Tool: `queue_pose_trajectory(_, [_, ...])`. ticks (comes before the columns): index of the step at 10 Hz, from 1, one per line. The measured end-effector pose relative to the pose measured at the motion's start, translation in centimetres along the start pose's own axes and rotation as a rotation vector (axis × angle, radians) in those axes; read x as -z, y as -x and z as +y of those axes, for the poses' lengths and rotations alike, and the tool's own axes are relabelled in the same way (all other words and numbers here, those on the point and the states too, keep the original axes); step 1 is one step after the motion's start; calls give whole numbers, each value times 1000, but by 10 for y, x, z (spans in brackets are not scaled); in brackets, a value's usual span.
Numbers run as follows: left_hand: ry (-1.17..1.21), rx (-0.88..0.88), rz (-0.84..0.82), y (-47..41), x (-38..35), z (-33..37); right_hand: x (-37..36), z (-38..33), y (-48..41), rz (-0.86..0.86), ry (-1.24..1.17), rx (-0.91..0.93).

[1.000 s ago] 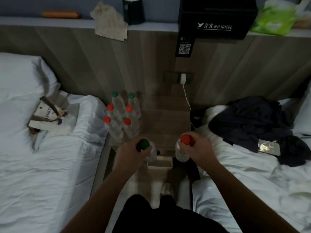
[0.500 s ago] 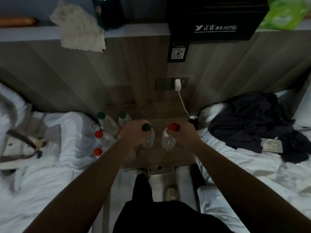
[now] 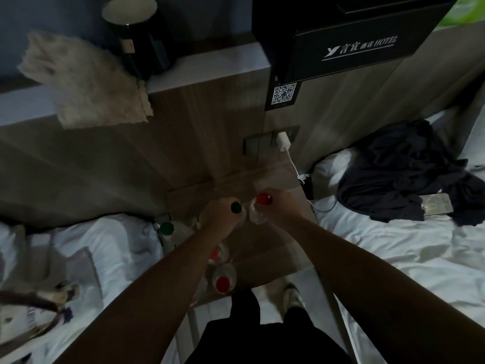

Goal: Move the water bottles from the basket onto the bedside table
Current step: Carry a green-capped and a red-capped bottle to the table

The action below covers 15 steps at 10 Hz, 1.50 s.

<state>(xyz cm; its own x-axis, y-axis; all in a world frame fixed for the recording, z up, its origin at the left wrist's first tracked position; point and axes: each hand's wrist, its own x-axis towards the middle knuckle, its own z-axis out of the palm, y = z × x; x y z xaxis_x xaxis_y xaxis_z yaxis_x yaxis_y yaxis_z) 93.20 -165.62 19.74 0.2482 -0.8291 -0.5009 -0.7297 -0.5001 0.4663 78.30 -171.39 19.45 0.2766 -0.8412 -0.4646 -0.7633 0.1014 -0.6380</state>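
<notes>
My left hand (image 3: 219, 215) grips a clear water bottle with a green cap (image 3: 236, 207). My right hand (image 3: 282, 206) grips a clear bottle with a red cap (image 3: 263, 199). Both bottles are upright, side by side, over the far part of the wooden bedside table (image 3: 273, 248). Other bottles stand along the table's left side: a green-capped one (image 3: 167, 228) and a red-capped one (image 3: 223, 283); my left forearm hides part of that group. The basket is not in view.
White beds flank the table. A tote bag (image 3: 31, 308) lies on the left bed, dark clothes (image 3: 409, 174) on the right. A charger (image 3: 283, 141) with cable hangs above the table. On the headboard ledge are a cloth (image 3: 86, 85), a dark cylinder (image 3: 136, 35) and a black hotel box (image 3: 354, 38).
Both hands have carried their bottles up and forward from below the table's front edge to over its far part. The view has shifted forward and tilted.
</notes>
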Motion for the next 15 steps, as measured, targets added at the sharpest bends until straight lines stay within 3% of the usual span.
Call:
queue_pose_trajectory(5, [-60, 75, 61, -33, -3, -11, -26, 10, -45, 38, 29, -64])
queue_pose_trajectory(8, [-9, 145, 79, -23, -4, -9, -25, 24, -45, -83, -17, -71])
queue_pose_trajectory(10, [223, 231, 192, 8, -15, -13, 1, 34, -11, -173, -21, 112])
queue_pose_trajectory(11, [268, 215, 279, 40, -26, -6, -2, 84, -8, -117, 111, 57])
queue_pose_trajectory(12, [165, 171, 362, 83, -53, 1, -9, 125, -26, 702, 438, -234])
queue_pose_trajectory(13, [129, 104, 447, 122, -79, 11, 40, 126, 55, -171, 452, 156])
queue_pose_trajectory(14, [115, 73, 539, 154, -107, 30, 62, 115, 80, -324, 297, 476])
queue_pose_trajectory(15, [134, 126, 573, 186, -140, 44, 71, 125, 97, -387, 303, 475])
